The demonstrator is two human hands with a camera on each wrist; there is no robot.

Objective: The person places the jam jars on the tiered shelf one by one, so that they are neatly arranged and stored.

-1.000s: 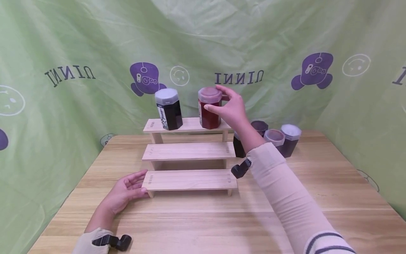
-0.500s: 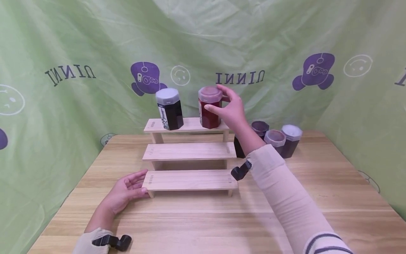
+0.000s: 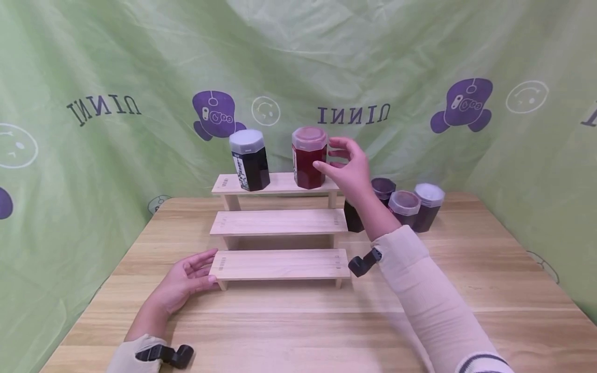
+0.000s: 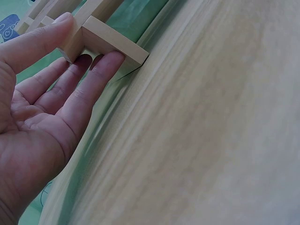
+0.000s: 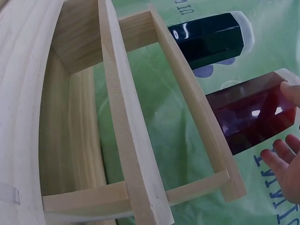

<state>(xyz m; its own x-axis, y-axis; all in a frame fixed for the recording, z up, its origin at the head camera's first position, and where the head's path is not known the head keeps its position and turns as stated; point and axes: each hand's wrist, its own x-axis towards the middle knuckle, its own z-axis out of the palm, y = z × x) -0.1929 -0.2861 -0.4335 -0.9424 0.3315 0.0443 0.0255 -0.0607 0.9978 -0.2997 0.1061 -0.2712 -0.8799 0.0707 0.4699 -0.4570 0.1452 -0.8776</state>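
The glossy, faceted red jar (image 3: 309,168) stood upright on the top tier of the pale-grained wooden stand (image 3: 280,223), apart from the black jar (image 3: 254,168); both had cloudy lids (image 3: 246,141). The right grip (image 3: 352,171) was loosely spread beside the red jar, clasping nothing; thumb contact could not be confirmed. The left grip (image 3: 184,282) lightly held the stand's lower left end, apparently to steady the frame on the bench (image 3: 280,326).

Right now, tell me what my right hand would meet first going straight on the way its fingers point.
The red jar, most likely: the right hand points its fingers toward the jar's side. The thumb overlaps its edge in the head view, though whether it touches is unclear.
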